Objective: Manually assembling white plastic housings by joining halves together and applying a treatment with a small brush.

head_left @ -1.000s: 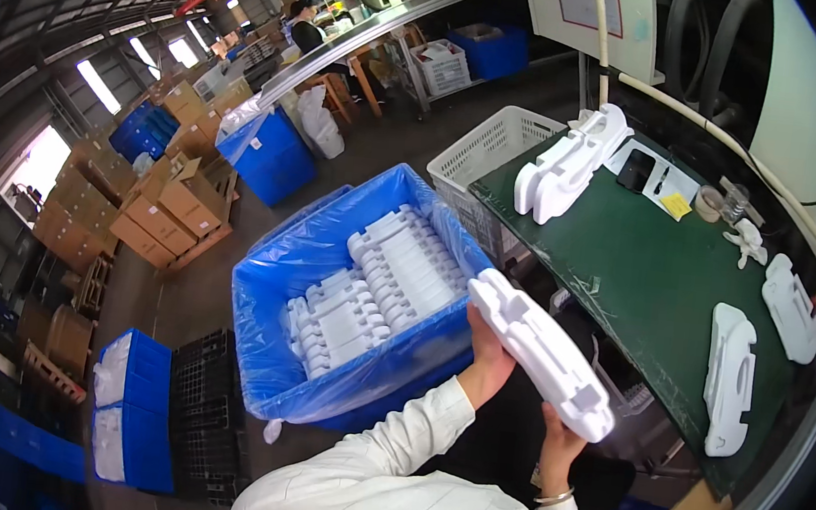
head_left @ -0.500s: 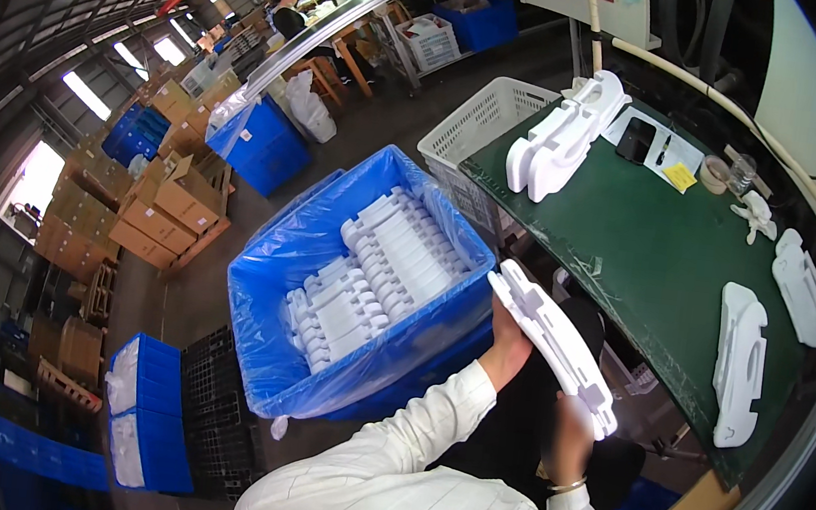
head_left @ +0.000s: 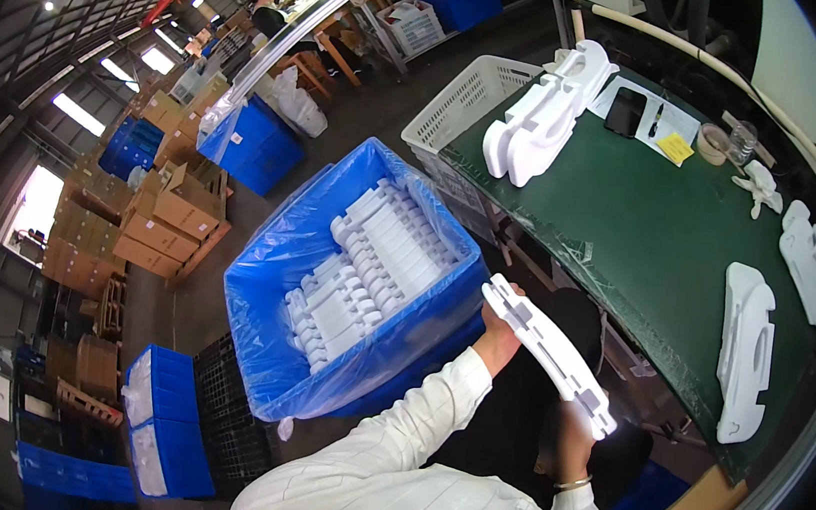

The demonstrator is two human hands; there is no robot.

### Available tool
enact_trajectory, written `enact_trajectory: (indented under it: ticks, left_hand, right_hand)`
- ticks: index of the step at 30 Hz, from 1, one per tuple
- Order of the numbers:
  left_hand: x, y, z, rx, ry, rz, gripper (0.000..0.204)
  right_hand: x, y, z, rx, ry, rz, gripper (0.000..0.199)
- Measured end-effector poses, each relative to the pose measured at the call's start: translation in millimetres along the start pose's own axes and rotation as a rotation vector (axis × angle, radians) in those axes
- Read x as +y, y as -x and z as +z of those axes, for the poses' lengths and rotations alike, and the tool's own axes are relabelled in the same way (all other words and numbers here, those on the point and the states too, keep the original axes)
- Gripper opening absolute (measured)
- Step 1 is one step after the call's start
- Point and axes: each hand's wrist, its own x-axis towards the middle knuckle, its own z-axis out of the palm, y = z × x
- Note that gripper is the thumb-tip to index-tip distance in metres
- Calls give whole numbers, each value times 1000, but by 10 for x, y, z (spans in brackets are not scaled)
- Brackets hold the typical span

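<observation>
A long, slightly curved white plastic part (head_left: 554,352) with cut-outs along its edge is held between my two hands, slanting down to the right. My left hand (head_left: 497,340) is closed round its upper end. At the lower end, my right hand (head_left: 575,447) grips it too; part of that hand is blurred. Left of the held part stands a large blue bin (head_left: 262,344) lined with clear plastic film. Inside it, similar white parts (head_left: 400,239) are stacked in two rows.
On the right is a green-topped table (head_left: 622,234) with scuffed edges. It bears upright white parts (head_left: 549,120), two flat-lying ones (head_left: 744,354), a phone (head_left: 626,112), paper and tape. A white crate (head_left: 466,100) stands behind the bin; cartons (head_left: 165,227) are farther left.
The view has shifted a little, so the table sits slightly higher and further left. The held part's upper end has dipped slightly; both hands keep their grip.
</observation>
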Motion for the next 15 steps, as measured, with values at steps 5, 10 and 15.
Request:
enact_trajectory:
  ticks: [5,10,15]
  left_hand:
    - [17,51,79,8,-199,40,26]
    - [271,186,435,93,-658,446,38]
    - [399,96,618,-184,-703,432,48]
  right_hand:
    - [46,45,3,-25,-42,49,39]
    - [-179,-17,-15,-49,-32,-63,43]
    - [-62,-10,-16,-17,23,32,36]
